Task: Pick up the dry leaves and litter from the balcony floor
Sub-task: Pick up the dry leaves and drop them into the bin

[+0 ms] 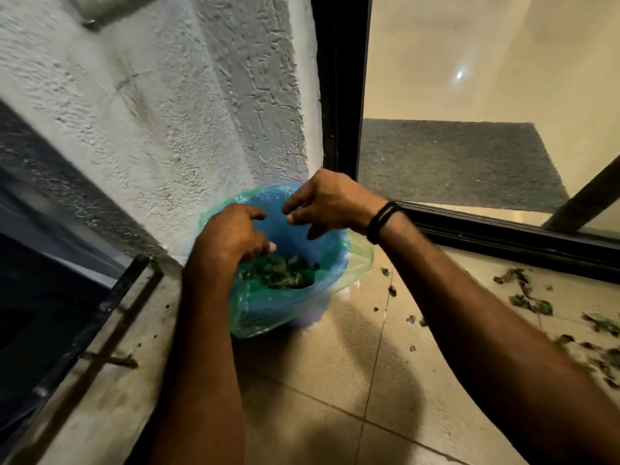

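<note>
Presently, the left hand (235,233) and right hand (332,203) are held above a round bin (312,318), fingers loosely curled, nothing gripped. Crumpled dry leaves (281,273) are contained in its thin, translucent blue-green liner (261,310); scattered leaves (533,305) are seen on glossy beige tiles (335,380) below a rough plastered wall (167,112).

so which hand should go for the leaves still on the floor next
Right. The loose leaves lie on the tiles on the right arm's side, and the right hand looks empty above the bin. The left hand would have to cross over.
</note>
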The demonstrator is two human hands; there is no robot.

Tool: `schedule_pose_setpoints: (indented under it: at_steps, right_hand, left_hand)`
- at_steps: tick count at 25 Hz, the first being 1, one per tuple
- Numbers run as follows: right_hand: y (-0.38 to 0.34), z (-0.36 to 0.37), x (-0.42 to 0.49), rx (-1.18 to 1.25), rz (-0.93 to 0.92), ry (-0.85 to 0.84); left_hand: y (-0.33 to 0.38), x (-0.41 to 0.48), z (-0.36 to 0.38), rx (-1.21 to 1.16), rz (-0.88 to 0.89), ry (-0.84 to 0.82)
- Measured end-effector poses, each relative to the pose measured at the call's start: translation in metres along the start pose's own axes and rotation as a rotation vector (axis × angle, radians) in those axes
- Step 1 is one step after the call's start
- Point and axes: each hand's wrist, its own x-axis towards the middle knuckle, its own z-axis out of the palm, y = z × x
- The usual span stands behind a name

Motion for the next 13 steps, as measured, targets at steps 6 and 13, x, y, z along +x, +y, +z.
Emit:
schedule_pose_setpoints:
  at_steps: [6, 13]
  right_hand:
    - [0.028, -0.057, -0.017, 0.283, 0.040, 0.363]
    - [0.204, -0.041, -0.055, -0.205, 0.531, 0.418]
  left_hand:
    - [0.036, -0.023, 0.011, -0.298, 0.273, 0.359]
    - [0.130, -0.070, 0.130, -0.407, 0.578, 0.006]
